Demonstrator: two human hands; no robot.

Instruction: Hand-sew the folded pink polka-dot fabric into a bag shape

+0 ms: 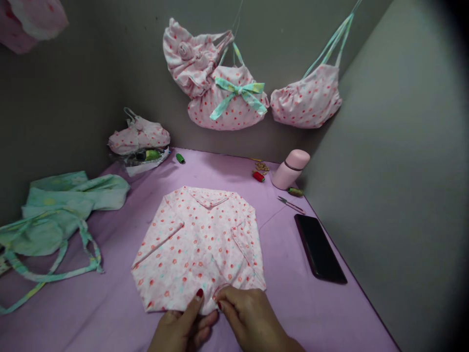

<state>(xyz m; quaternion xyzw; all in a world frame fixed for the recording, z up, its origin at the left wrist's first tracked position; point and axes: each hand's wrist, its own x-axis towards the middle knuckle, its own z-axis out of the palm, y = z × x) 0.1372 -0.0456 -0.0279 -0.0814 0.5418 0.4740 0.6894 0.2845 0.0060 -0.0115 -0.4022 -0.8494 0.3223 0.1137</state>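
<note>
A piece of pink floral fabric (200,239) lies spread in front of me, with folded corners and a small pointed flap at its far edge. Its near edge is between the thumb and fingers of my left hand (183,325), thumb on top. Close beside it, my right hand (252,313) pinches the same edge, where the cloth is puckered. Whether a needle is between those fingertips is too small to tell. A thin dark thread (273,216) runs across the tablecloth from the fabric's right side toward the thread snips (292,205).
On the purple tablecloth (110,298), green fabric straps (54,215) lie left. A phone (319,248), pink flask (291,169), red thread spool (258,176) and olive spool (295,192) are right. A green spool (180,158) lies behind. Floral bags (230,110) hang by the wall.
</note>
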